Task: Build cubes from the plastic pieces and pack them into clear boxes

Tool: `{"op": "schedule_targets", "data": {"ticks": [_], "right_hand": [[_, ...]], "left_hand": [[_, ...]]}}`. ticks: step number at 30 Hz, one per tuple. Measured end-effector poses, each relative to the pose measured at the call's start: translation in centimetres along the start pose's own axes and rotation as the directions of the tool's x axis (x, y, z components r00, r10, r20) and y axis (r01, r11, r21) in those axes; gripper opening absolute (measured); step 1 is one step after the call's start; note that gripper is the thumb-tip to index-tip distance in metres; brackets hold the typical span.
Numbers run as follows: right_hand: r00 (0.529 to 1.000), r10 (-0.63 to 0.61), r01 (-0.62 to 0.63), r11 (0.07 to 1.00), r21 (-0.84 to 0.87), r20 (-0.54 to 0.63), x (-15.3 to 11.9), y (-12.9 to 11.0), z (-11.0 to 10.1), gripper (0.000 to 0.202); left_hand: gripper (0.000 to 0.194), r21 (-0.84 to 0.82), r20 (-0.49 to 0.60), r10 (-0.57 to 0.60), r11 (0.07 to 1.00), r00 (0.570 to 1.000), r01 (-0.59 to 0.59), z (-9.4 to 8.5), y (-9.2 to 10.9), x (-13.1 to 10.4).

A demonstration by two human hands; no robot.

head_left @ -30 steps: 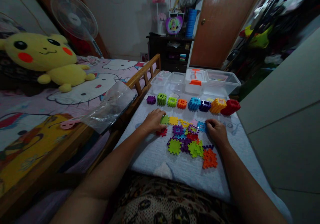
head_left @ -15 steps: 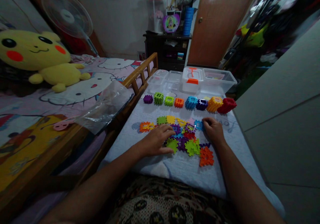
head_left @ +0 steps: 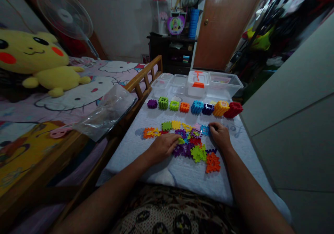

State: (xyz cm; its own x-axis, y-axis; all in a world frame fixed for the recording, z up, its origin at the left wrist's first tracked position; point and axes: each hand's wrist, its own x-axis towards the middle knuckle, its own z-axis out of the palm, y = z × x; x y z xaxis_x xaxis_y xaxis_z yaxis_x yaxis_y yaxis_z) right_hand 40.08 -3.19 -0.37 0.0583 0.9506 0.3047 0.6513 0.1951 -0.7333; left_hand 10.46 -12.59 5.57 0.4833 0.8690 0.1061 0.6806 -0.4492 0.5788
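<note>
Flat toothed plastic pieces lie in a loose pile on the cloth-covered table, among them a purple frame piece (head_left: 196,133), a lime green piece (head_left: 199,153) and an orange piece (head_left: 213,163). At the pile's left side, my left hand (head_left: 165,145) pinches a green piece (head_left: 181,141) between its fingertips, largely hidden by them. My right hand (head_left: 220,134) is closed at the right side, its fingertips beside a blue piece (head_left: 205,130); what it holds, if anything, is hidden. Stacks of pieces sorted by colour, such as an orange stack (head_left: 184,107), stand in a row behind.
Clear plastic containers, one with an orange-latched lid (head_left: 198,84), stand at the table's back edge. On the left are a wooden bed rail (head_left: 143,74), a plastic bag (head_left: 109,110) and a yellow plush toy (head_left: 52,77). A pale cabinet (head_left: 294,122) borders the right.
My left hand has closed its fingers and lifted the green piece from the pile's lower left, uncovering purple pieces. The view has shifted slightly; my right hand stays by the blue piece.
</note>
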Motion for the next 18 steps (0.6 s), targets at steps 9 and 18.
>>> {"op": "schedule_targets", "data": {"ticks": [9, 18], "right_hand": [[1.000, -0.002, 0.002, 1.000, -0.006, 0.011, 0.0, 0.3, 0.0, 0.030], [1.000, -0.022, 0.022, 1.000, 0.020, -0.002, 0.0, 0.2, 0.2, 0.027]], "left_hand": [[0.040, -0.006, 0.028, -0.061, 0.998, 0.998, 0.061, -0.4, -0.7, 4.4], [0.037, 0.352, -0.129, 0.186, 0.927, 0.974, -0.131, 1.2, 0.8, 3.7]]}}
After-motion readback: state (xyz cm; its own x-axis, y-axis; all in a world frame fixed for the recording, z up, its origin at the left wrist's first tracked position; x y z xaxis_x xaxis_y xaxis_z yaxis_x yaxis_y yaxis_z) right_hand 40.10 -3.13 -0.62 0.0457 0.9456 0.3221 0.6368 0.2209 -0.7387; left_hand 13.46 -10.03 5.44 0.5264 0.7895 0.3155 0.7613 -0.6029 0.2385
